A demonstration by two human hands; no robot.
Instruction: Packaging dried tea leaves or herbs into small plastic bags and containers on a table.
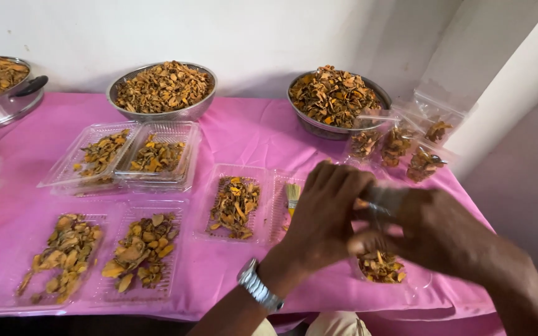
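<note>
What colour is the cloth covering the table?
Pink; the tablecloth shows clearly in the head view.

Both forearms are bare, with no sleeves in view. The left hand (322, 214) has a silver metal watch (258, 287) with a linked band around its wrist. The right hand (434, 230) wears nothing visible. Light beige trousers (334, 325) show below.

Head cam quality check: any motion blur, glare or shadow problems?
Head view: both hands, left hand and right hand, are motion-blurred, smearing the clear bag between them. The bowls and trays are fairly sharp. Light is soft and even, with mild sheen on the clear plastic and a dim right edge.
</note>
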